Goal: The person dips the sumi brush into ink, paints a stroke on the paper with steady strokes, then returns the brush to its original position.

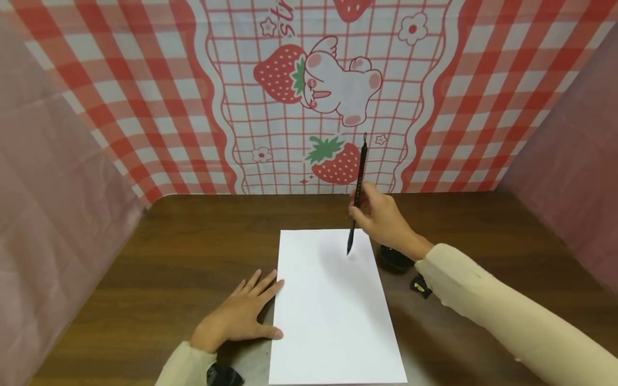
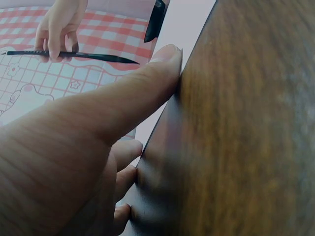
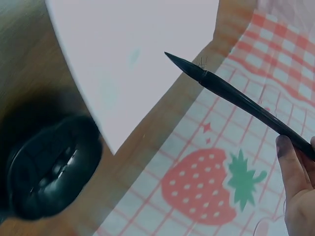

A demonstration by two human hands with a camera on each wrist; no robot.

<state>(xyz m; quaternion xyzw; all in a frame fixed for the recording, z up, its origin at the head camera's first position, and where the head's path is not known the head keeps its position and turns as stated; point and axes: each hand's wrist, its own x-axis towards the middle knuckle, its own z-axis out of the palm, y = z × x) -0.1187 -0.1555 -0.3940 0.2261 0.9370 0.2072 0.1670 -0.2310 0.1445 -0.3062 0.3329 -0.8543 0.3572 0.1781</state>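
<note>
My right hand [image 1: 386, 217] pinches a black calligraphy brush [image 1: 360, 179] near the middle of its handle. The brush stands nearly upright, its dark pointed tip [image 3: 183, 64] over the upper right part of a white sheet of paper [image 1: 333, 321]. No marks show on the paper. My left hand [image 1: 243, 311] lies spread flat at the sheet's left edge, thumb and index fingertips on the paper's border. In the left wrist view the thumb [image 2: 142, 88] presses along that edge. A black dish [image 3: 54, 169] with a glossy inside sits beside the paper's right edge, partly under my right forearm.
The paper lies on a brown wooden table [image 1: 207, 241]. A checked strawberry-print cloth [image 1: 164, 107] hangs along the back, with pink cloth [image 1: 58, 177] on both sides. Small black devices are at both wrists, the right one [image 1: 421, 287] near the dish.
</note>
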